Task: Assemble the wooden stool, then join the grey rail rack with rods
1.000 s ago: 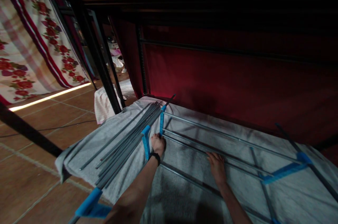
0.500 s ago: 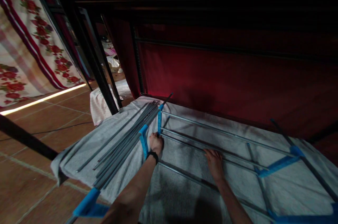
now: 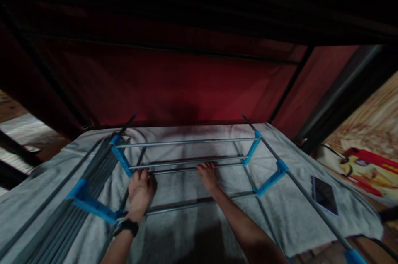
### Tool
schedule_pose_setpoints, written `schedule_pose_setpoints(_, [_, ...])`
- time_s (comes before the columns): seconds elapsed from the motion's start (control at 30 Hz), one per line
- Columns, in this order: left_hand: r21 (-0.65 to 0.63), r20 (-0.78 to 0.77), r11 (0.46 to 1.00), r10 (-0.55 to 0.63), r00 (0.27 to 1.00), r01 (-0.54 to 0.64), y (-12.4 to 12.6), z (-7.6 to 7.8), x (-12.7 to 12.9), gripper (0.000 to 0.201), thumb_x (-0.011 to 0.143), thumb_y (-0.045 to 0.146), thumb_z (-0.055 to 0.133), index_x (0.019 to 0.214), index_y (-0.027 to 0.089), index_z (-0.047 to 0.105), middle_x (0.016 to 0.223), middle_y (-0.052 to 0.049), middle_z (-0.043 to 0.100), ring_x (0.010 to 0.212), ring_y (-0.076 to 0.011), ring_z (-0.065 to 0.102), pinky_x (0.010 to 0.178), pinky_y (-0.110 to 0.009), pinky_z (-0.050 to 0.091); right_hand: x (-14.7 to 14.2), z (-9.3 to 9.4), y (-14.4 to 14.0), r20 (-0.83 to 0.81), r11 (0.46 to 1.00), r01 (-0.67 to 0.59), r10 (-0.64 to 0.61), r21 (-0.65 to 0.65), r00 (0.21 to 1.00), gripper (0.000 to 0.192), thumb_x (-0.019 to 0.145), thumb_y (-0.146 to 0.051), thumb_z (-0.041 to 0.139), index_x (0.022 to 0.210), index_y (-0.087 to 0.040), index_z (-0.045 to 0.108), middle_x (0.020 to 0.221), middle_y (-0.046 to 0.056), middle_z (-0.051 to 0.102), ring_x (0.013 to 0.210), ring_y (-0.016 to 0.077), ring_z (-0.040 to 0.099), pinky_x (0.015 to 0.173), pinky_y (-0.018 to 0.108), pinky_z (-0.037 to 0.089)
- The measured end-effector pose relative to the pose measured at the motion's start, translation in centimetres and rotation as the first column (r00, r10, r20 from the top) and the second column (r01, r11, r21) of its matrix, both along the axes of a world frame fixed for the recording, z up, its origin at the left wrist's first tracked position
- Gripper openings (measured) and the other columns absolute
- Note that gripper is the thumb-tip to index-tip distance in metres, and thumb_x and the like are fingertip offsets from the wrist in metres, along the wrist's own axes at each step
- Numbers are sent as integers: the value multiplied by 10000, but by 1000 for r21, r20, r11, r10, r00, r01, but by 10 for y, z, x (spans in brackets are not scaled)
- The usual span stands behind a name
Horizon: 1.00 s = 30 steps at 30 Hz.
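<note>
Grey metal rack with blue plastic connectors point(image 3: 186, 143) on grey towel point(image 3: 298, 185); left hand point(image 3: 139, 191) and right hand point(image 3: 207, 176) fingers curl on middle rods point(image 3: 177, 167).

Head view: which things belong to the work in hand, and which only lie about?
In hand: rack rods; blue brackets; left hand; right hand; spare rods.
Lying about: phone; grey towel; red cloth.
</note>
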State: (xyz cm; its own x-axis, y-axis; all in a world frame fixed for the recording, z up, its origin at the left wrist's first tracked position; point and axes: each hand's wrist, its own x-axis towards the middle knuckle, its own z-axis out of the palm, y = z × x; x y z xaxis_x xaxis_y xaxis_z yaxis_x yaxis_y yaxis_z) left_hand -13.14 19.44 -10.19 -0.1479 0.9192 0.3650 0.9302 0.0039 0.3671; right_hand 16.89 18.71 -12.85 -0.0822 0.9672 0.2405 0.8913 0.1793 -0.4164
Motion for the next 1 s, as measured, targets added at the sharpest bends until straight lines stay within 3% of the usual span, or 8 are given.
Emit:
schedule_pose_setpoints(0.07, [-38, -134, 984, -175, 975, 172, 7, -6, -1, 372, 886, 252, 513, 1241, 223, 620, 1236, -126, 646, 1158, -291, 575, 1059, -422, 400, 0, 1, 1, 0, 1000, -3, 3, -8, 1000, 260, 928, -211, 622, 1164, -293, 691, 1160, 24, 698, 1134, 229, 551, 1030, 391, 313])
schedule_pose_setpoints(0.17, [-158, -180, 955, -278, 944, 251, 25, -11, -10, 352, 904, 270, 507, 1222, 283, 658, 1226, -69, 698, 1182, -268, 595, 1119, -427, 346, 0, 2, 1, 6, 1000, -12, 12, -11, 1000, 252, 934, -204, 610, 1150, -304, 695, 1146, 24, 700, 1141, 229, 550, 1030, 398, 317])
schedule_pose_setpoints(0.37, [-231, -19, 906, -369, 929, 355, 51, -9, -27, 268, 887, 305, 518, 1021, 275, 748, 1172, -42, 745, 1180, -255, 628, 1100, -399, 401, 2, 8, 1, 24, 1000, -27, 26, 6, 999, 315, 926, -184, 607, 1205, -312, 678, 1169, 29, 702, 1152, 234, 563, 1059, 432, 343])
schedule_pose_setpoints(0.6, [-129, 137, 874, -452, 882, 468, 61, -18, -38, 427, 835, 493, 479, 978, 213, 768, 1098, -76, 768, 1110, -291, 670, 1055, -403, 471, 28, 1, -33, -103, 961, -12, 41, 276, 994, 505, 857, -52, 524, 1305, -266, 619, 1365, 61, 608, 1292, 231, 501, 1146, 456, 345])
schedule_pose_setpoints(0.7, [-146, 154, 877, -437, 886, 458, 62, -20, -39, 450, 846, 499, 461, 1005, 205, 763, 1127, -85, 760, 1125, -290, 662, 1058, -405, 471, 59, -9, -55, -228, 925, 196, -125, 325, 966, 457, 822, -59, 484, 1193, -254, 667, 1298, 61, 636, 1239, 230, 539, 1101, 442, 405])
schedule_pose_setpoints(0.83, [-171, 136, 872, -440, 888, 458, 62, -18, -38, 472, 868, 472, 441, 1063, 178, 754, 1180, -103, 741, 1160, -292, 645, 1069, -412, 462, 118, -18, -63, -416, 747, 611, -484, 261, 770, 351, 796, -137, 467, 1099, -170, 640, 1095, 117, 661, 1116, 273, 587, 1026, 459, 443])
schedule_pose_setpoints(0.9, [-191, 118, 869, -441, 890, 456, 62, -17, -38, 487, 872, 475, 431, 1074, 169, 752, 1188, -105, 738, 1168, -290, 641, 1073, -410, 458, 145, -20, -55, -447, 675, 701, -566, 231, 693, 387, 779, -159, 459, 1133, -113, 609, 1072, 173, 651, 1090, 318, 593, 987, 499, 449])
schedule_pose_setpoints(1.0, [-210, 87, 861, -455, 886, 463, 62, -16, -38, 487, 876, 463, 421, 1075, 167, 753, 1188, -105, 738, 1167, -286, 642, 1074, -409, 454, 173, -24, -39, -469, 663, 723, -585, 193, 662, 410, 747, -170, 451, 1115, -102, 618, 1001, 174, 678, 985, 310, 629, 894, 451, 491])
